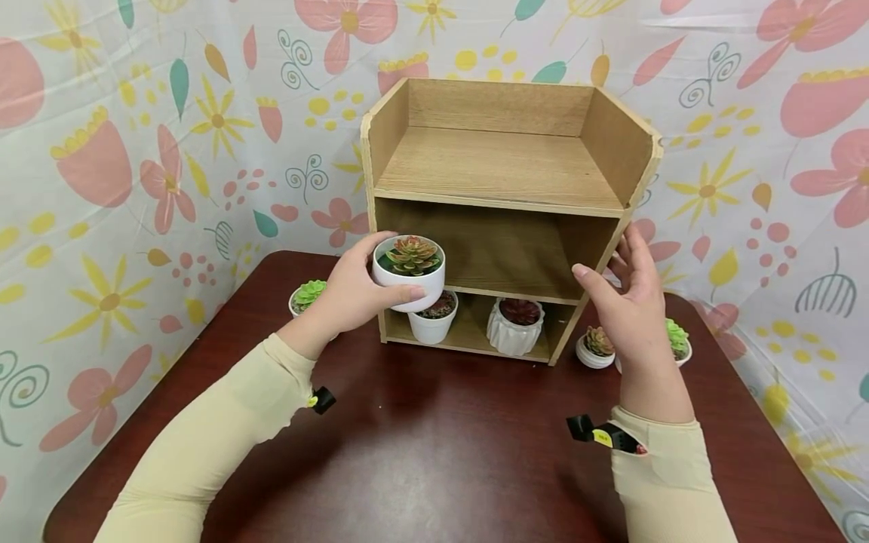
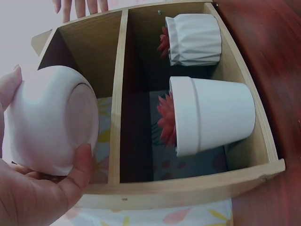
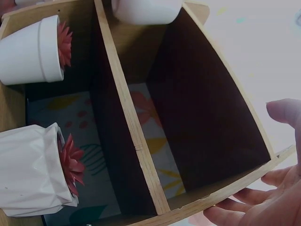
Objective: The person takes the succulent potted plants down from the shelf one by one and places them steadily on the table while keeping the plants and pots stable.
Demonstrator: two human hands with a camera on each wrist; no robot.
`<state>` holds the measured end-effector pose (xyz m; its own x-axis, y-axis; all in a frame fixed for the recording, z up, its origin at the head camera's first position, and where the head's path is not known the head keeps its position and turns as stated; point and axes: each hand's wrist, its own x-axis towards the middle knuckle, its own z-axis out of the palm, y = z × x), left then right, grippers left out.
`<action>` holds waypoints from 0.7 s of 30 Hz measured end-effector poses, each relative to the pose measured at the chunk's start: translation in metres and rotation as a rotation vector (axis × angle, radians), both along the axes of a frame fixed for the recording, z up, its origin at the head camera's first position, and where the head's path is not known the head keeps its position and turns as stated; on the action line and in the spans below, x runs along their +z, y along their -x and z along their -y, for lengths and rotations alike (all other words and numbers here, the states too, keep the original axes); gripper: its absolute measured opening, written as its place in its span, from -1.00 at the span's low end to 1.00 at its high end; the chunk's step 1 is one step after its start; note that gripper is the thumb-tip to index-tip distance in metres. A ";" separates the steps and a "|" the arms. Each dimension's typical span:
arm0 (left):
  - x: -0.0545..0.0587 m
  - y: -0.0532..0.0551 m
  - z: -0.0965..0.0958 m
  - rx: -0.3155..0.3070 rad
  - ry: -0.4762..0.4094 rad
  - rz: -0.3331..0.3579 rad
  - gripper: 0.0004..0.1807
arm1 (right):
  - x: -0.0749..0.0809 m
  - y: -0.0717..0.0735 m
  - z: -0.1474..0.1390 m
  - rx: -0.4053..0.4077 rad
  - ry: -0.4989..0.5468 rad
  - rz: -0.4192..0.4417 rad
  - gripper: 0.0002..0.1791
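My left hand [image 1: 349, 290] grips a round white pot with a red-green succulent [image 1: 412, 256], thumb across its front and fingers round its far side. The pot is upright at the left front of the middle compartment of a wooden shelf [image 1: 498, 166]; its smooth base faces the left wrist view. My right hand [image 1: 634, 309] is at the shelf's right side, relaxed fingers against the outer panel and thumb held apart in front. Below, a tapered white pot [image 2: 214, 115] and a ridged white pot [image 3: 28, 169], both with dark red succulents, stand in the bottom compartment.
A green potted plant [image 1: 309, 292] stands left of the shelf, partly behind my left arm. On the right are a small potted succulent [image 1: 597, 347] and another green plant [image 1: 677, 338], partly behind my right wrist. The dark red table [image 1: 434, 452] meets a flower-patterned cloth [image 1: 224, 128].
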<state>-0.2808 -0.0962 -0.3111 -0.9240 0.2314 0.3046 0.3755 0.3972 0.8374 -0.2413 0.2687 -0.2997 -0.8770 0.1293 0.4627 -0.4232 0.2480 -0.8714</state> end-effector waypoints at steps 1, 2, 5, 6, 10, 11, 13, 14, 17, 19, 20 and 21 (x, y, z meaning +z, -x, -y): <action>0.000 -0.001 0.002 0.002 -0.002 0.002 0.00 | 0.000 0.000 0.000 0.001 0.004 0.001 -0.10; 0.000 -0.002 0.004 0.003 -0.001 0.002 -0.01 | 0.000 0.000 0.000 0.001 0.005 0.001 -0.10; 0.002 -0.007 0.009 0.009 0.001 -0.003 -0.02 | 0.000 0.000 0.000 0.001 0.005 0.003 -0.09; 0.002 -0.008 0.011 0.012 0.006 -0.009 -0.03 | 0.000 0.000 0.000 0.002 0.005 0.004 -0.09; 0.004 -0.012 0.018 0.018 0.002 -0.033 -0.05 | 0.000 0.000 0.000 0.001 0.007 0.007 -0.09; 0.004 -0.012 0.020 0.022 0.001 -0.036 -0.06 | 0.000 0.000 0.000 -0.001 0.006 0.008 -0.08; 0.003 -0.014 0.025 0.023 -0.003 -0.040 -0.07 | 0.000 0.000 0.000 -0.003 0.007 0.009 -0.08; 0.003 -0.015 0.027 0.025 -0.004 -0.044 -0.08 | 0.000 0.000 0.000 -0.004 0.007 0.011 -0.08; 0.003 -0.018 0.034 0.040 -0.011 -0.044 -0.10 | 0.000 0.000 0.000 -0.005 0.002 0.008 -0.09; 0.003 -0.020 0.039 0.050 -0.018 -0.051 -0.12 | 0.000 0.000 -0.001 -0.002 -0.001 0.004 -0.09; 0.003 -0.021 0.041 0.056 -0.022 -0.054 -0.12 | 0.000 0.000 -0.001 0.001 0.001 0.000 -0.09; 0.003 -0.021 0.044 0.063 -0.024 -0.058 -0.12 | 0.000 0.000 -0.001 0.003 0.000 -0.003 -0.09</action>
<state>-0.2594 -0.1402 -0.3084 -0.9172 0.1655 0.3625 0.3984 0.4013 0.8247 -0.2413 0.2701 -0.2998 -0.8761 0.1271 0.4651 -0.4263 0.2468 -0.8703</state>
